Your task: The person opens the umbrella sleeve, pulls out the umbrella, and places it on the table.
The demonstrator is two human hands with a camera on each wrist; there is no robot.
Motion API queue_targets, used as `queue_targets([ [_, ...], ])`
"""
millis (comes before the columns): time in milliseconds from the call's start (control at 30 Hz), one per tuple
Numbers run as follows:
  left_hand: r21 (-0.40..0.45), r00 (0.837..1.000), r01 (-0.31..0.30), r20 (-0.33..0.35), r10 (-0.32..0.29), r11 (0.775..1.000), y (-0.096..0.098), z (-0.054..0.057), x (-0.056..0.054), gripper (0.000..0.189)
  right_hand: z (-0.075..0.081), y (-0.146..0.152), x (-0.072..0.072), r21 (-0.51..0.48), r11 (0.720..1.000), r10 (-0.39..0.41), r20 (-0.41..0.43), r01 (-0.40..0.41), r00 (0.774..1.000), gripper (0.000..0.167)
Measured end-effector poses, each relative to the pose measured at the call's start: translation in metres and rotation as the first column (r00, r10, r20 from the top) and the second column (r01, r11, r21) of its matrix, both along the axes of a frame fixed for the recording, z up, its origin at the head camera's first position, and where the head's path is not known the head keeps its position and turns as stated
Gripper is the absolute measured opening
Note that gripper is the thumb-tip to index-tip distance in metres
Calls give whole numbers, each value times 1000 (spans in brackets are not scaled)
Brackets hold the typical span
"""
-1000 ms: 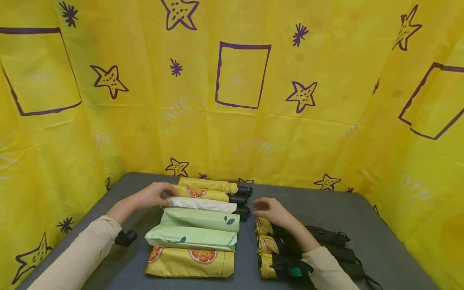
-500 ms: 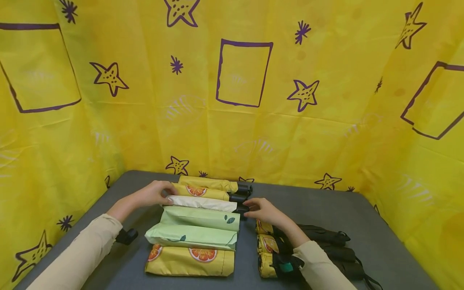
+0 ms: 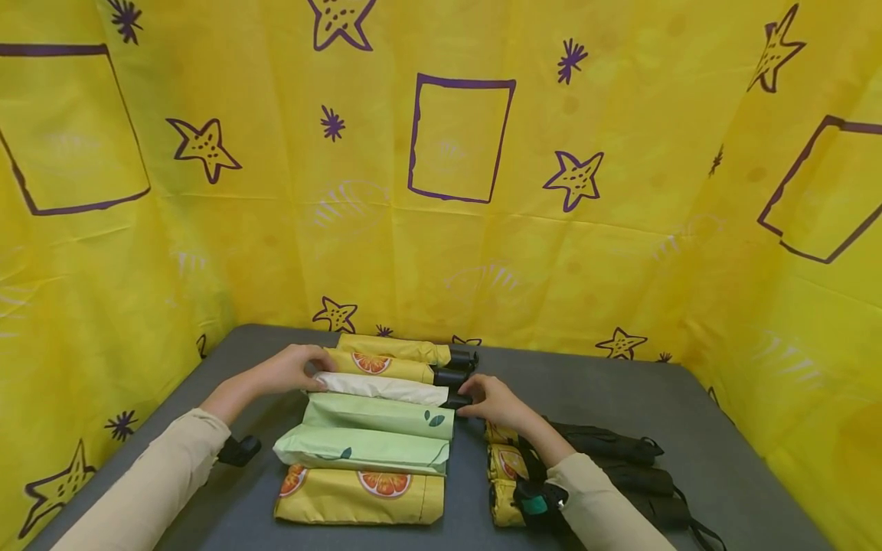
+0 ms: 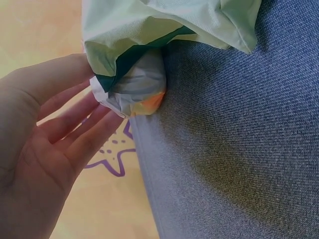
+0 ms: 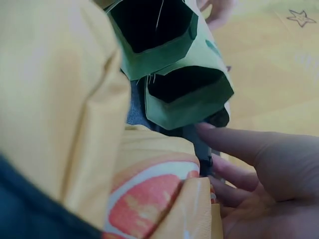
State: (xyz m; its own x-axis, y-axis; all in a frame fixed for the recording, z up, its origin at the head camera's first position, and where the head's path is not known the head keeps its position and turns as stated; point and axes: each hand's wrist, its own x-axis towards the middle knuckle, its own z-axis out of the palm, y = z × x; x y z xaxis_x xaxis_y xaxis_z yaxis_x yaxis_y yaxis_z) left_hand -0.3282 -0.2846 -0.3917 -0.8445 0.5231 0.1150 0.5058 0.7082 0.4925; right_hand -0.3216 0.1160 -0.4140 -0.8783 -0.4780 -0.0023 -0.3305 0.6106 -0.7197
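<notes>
A white folded umbrella (image 3: 382,389) with a black handle (image 3: 452,401) lies in the middle of a row. My left hand (image 3: 292,371) holds its left end between thumb and fingers; in the left wrist view that pale end (image 4: 142,82) pokes out under a green sleeve. At the other end my right hand (image 3: 492,402) pinches the handle, thumb on the near side. Directly in front lie two pale green sleeves (image 3: 379,417), whose open ends (image 5: 189,94) face the right wrist camera. Behind it are a yellow orange-slice umbrella (image 3: 386,366) and a plain yellow umbrella (image 3: 396,349).
A flat yellow orange-slice sleeve (image 3: 361,497) lies nearest the front of the grey table (image 3: 227,513). Under and beside my right forearm are several black rolled bundles (image 3: 606,442) with yellow orange-slice ends (image 3: 508,461). Yellow printed cloth (image 3: 448,252) hangs round the table's back and sides.
My right hand has moved left from beside the row onto the white umbrella's handle, and its fingers have closed there. My left hand has stayed at the other end.
</notes>
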Motion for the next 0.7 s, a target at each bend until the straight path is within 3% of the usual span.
queue_targets([
  [333, -17, 999, 27, -34, -27, 999, 3, 1, 3, 26, 4, 1, 2, 23, 995, 99, -26, -99, 995, 31],
  [533, -10, 997, 50, -53, -51, 999, 0, -1, 3, 27, 4, 5, 0, -49, 998, 52, 58, -49, 997, 33],
  [700, 51, 998, 58, 24, -59, 997, -3, -2, 3, 27, 6, 9, 1, -133, 991, 15, 123, 1, 992, 38],
])
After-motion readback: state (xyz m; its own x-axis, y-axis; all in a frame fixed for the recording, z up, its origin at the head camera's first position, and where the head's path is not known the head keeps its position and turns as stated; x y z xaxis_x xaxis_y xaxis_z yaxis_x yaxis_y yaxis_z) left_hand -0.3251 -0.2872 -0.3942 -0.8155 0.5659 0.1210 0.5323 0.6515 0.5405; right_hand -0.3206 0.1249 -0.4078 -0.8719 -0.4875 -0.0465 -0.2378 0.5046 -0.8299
